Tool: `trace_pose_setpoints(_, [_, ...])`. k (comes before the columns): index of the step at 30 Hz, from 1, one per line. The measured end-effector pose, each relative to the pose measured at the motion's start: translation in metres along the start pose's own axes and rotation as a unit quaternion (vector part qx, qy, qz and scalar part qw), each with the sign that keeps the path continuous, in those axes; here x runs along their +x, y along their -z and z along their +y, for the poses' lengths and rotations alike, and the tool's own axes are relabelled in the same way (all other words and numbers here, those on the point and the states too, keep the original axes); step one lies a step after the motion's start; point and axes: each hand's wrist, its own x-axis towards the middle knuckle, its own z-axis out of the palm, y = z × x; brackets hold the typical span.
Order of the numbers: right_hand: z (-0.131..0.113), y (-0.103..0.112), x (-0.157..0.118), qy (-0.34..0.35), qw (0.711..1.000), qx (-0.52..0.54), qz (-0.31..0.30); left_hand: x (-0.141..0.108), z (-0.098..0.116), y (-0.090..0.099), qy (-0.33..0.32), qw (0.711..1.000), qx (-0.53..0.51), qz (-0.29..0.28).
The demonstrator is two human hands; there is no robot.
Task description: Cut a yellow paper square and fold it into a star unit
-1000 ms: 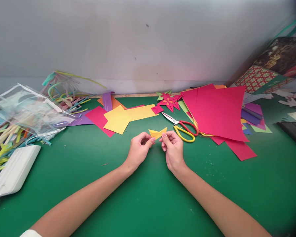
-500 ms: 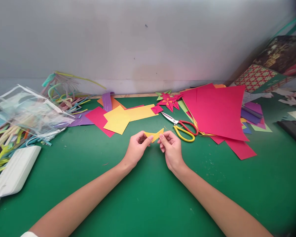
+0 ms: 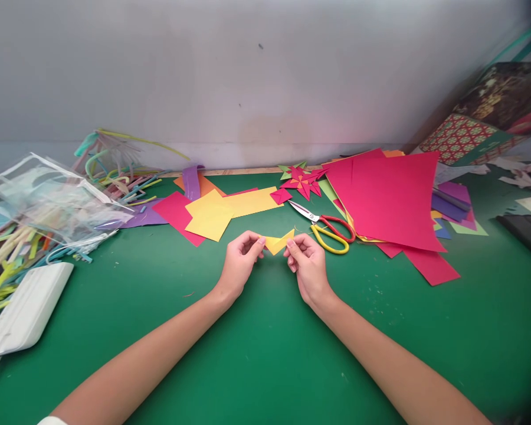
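A small folded piece of yellow paper [image 3: 275, 243] is stretched between my two hands, forming a shallow V. My left hand [image 3: 241, 262] pinches its left end between thumb and fingers. Its right end is gripped by my right hand [image 3: 307, 262]. Both hands are just above the green table. Scissors [image 3: 330, 230] with one red and one yellow handle lie to the right, blades pointing up and left. Behind them sit a folded red paper flower [image 3: 301, 180] and a small red folded square [image 3: 281, 196].
Large red sheets [image 3: 384, 200] are stacked at the right. Yellow paper [image 3: 210, 215] overlaps red and purple pieces at the back left. Fuzzy craft stems and clear plastic bags [image 3: 48, 189] crowd the left, beside a white box-like object [image 3: 29, 310]. A dark flat item [image 3: 524, 236] lies far right.
My left hand has shifted slightly left, its thumb moving from the paper's middle to its left end. More of the yellow paper shows now. The right hand stays almost in place.
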Motion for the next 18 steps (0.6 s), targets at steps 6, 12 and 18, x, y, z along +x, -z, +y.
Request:
trace_pose_setpoints(6, [-0.0001,0.0006,0.0009,-0.002,1.000,0.004,0.002,-0.0016,-0.0029,-0.0008,-0.009,1.000,0.005,0.016])
trace_pose_setpoints(12, [-0.0002,-0.0005,-0.0008,-0.003,1.000,-0.003,-0.005,-0.0025,-0.0045,0.0015,-0.022,1.000,0.004,0.012])
trace_pose_setpoints(18, [-0.0002,0.0001,0.0003,-0.005,1.000,0.006,0.009,0.0016,-0.0081,0.0035,-0.005,0.998,-0.059,0.029])
